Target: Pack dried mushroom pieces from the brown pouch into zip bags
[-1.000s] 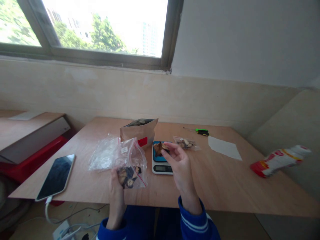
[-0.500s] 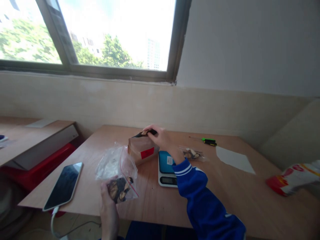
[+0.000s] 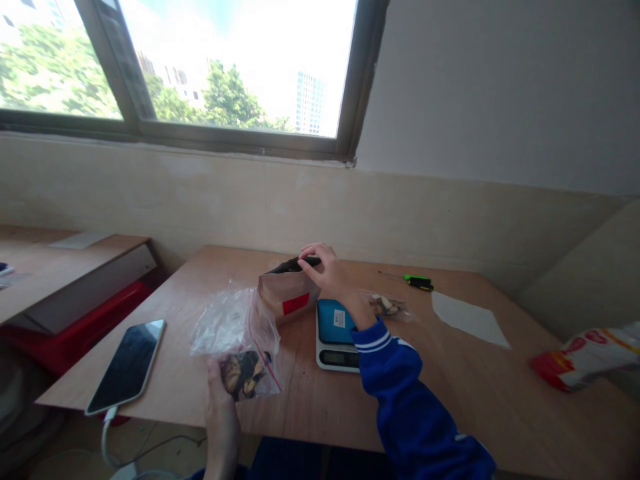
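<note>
My left hand (image 3: pixel 221 393) grips the lower part of a clear zip bag (image 3: pixel 260 327) with a red seal line. Dark and tan dried slices (image 3: pixel 245 375), which look like mushrooms, lie in its bottom. Behind it stands a brown paper pouch (image 3: pixel 275 293) with a red label and a dark inside, its mouth spread. My right hand (image 3: pixel 327 270) is at the right side of that mouth, thumb and fingers curled together; anything between them is too small to make out. A kitchen scale (image 3: pixel 333 323) with a blue top sits under my right forearm.
A second clear bag of dried slices (image 3: pixel 387 307) lies right of the scale. Farther right are screwdrivers (image 3: pixel 419 283), a white paper sheet (image 3: pixel 470 319) and a red-and-white packet (image 3: pixel 585 357). A phone (image 3: pixel 129 363) with a cable lies at the left table edge.
My right hand has shifted slightly right along the pouch's mouth, and the light piece seen at its fingertips no longer shows. My left hand and zip bag have moved slightly right.
</note>
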Available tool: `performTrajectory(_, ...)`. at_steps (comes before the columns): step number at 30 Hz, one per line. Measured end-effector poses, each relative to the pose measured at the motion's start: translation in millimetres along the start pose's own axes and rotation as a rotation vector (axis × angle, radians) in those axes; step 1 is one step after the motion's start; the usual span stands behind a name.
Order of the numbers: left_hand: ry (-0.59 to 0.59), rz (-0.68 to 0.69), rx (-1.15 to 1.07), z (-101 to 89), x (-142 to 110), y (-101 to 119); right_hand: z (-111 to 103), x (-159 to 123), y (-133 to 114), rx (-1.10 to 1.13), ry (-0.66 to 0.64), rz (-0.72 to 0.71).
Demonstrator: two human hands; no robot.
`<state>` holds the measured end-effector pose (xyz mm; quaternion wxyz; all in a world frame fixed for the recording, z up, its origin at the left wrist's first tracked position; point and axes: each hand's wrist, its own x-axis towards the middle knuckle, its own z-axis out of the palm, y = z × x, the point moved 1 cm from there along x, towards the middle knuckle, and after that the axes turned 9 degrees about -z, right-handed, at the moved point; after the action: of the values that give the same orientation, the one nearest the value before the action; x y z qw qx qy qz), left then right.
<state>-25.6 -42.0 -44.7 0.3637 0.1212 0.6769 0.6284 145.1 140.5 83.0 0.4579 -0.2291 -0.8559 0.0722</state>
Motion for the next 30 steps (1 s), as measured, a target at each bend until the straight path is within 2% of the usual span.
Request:
performTrajectory(4, -0.021, 0.017, -0.043, 0.2, 4.3, -7.6, 4.6, -5.3, -2.8, -0.048, -0.144, 0.058)
performTrajectory(6, -0.063, 0.01, -0.075, 1.6, 5.2, -11.3, 5.0, -7.1, -7.9, -0.07, -0.169, 0.095)
performTrajectory(9, -0.153, -0.003, -0.132, 5.3, 2.9, -13.6, -1.0, -8.5, -23.8, -0.045, -0.099, 0.1)
performTrajectory(12, -0.248, -0.002, -0.161, 10.2, -3.2, -11.3, -13.6, -13.6, -47.6, 0.189, 0.008, 0.106)
performTrajectory(14, -0.308, 0.006, -0.159, 13.5, -8.0, -8.4, -20.4, -21.1, -63.6, 0.48, -0.098, 0.146)
performTrajectory(16, -0.343, 0.023, -0.14, 15.9, -12.0, -6.0, -23.5, -31.8, -76.3, 0.704, -0.325, 0.197)
performTrajectory(17, -0.349, 0.034, -0.124, 16.6, -13.4, -5.5, -23.9, -37.7, -80.4, 0.735, -0.425, 0.216)
performTrajectory(19, -0.351, 0.058, -0.083, 16.7, -14.8, -5.6, -22.6, -49.0, -83.7, 0.656, -0.52, 0.224)
performTrajectory(24, -0.303, 0.093, 0.001, 13.9, -16.5, -5.5, -11.8, -68.1, -80.8, 0.457, -0.474, 0.155)
performTrajectory(30, -0.342, 0.128, 0.011, 16.5, -22.9, 2.3, -4.9, -73.6, -87.8, 0.351, -0.48, -0.078)
